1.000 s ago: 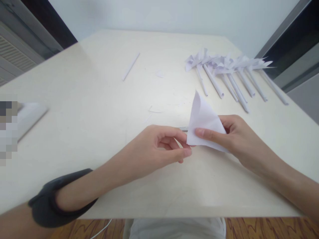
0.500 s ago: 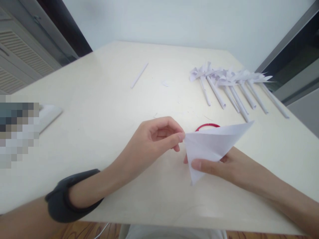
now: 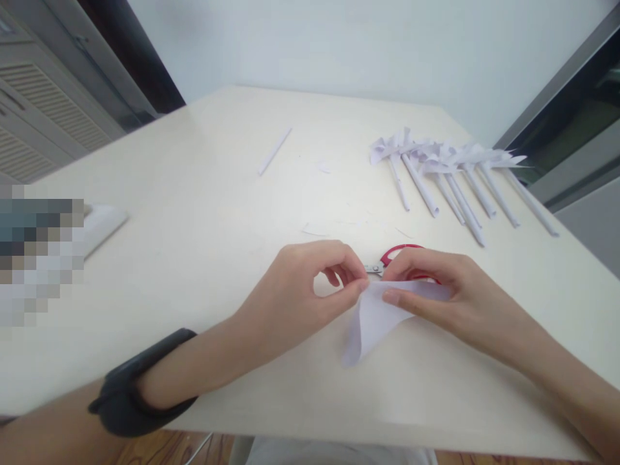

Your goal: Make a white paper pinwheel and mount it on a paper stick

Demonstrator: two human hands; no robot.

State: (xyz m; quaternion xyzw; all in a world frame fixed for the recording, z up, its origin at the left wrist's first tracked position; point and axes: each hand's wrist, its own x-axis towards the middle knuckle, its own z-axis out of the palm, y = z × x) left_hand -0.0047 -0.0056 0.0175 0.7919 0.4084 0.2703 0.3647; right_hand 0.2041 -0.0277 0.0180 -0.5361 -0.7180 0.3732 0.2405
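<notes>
A folded white paper (image 3: 375,320) hangs just above the cream table (image 3: 203,213), its point drooping toward me. My left hand (image 3: 303,290) pinches its upper corner between thumb and forefinger. My right hand (image 3: 436,290) grips the same paper from the right, thumb on top and fingers curled over it. Red-handled scissors (image 3: 400,253) lie on the table right behind both hands, partly hidden by them. A dark band sits on my left wrist.
A row of several white paper pinwheels on rolled paper sticks (image 3: 450,174) lies at the back right. One rolled paper stick (image 3: 274,150) lies alone at the back centre. Small paper scraps (image 3: 314,229) are scattered mid-table. A white object (image 3: 101,223) rests at the left edge.
The paper has swung from standing up, to spread out flat to the right, to hanging down between my hands. My hands have closed together on it. The scissors have come into sight.
</notes>
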